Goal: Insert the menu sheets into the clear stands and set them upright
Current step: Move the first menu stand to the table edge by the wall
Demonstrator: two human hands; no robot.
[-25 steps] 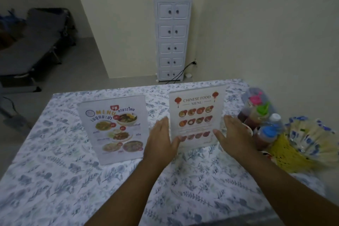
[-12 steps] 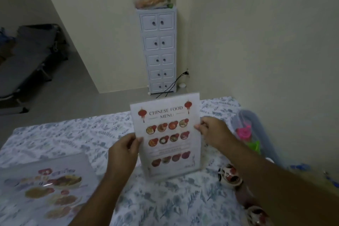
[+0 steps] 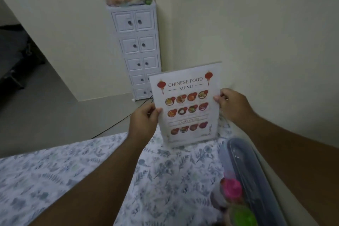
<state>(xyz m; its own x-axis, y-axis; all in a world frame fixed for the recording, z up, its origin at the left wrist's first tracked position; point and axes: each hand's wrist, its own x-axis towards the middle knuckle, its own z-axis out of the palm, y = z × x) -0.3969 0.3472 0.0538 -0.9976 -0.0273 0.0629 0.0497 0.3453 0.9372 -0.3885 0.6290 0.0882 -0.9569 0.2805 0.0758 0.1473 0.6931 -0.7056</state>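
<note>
A clear stand holding the Chinese food menu sheet (image 3: 187, 105) stands upright near the far right corner of the table, its base touching the floral tablecloth (image 3: 77, 174). My left hand (image 3: 145, 119) pinches the stand's left edge with the thumb on the front. On the opposite edge, a bit higher up, my right hand (image 3: 233, 105) grips it. The other menu stand is out of view.
A clear lidded plastic container (image 3: 253, 174) lies along the table's right edge, with pink-capped (image 3: 232, 188) and green-capped (image 3: 242, 215) bottles beside it. A white drawer tower (image 3: 136, 46) stands in the room's corner beyond the table. The wall is close on the right.
Both hands closed on the Chinese menu stand and carried it toward the table's far right corner. The view swung right, so the first menu stand dropped out of sight.
</note>
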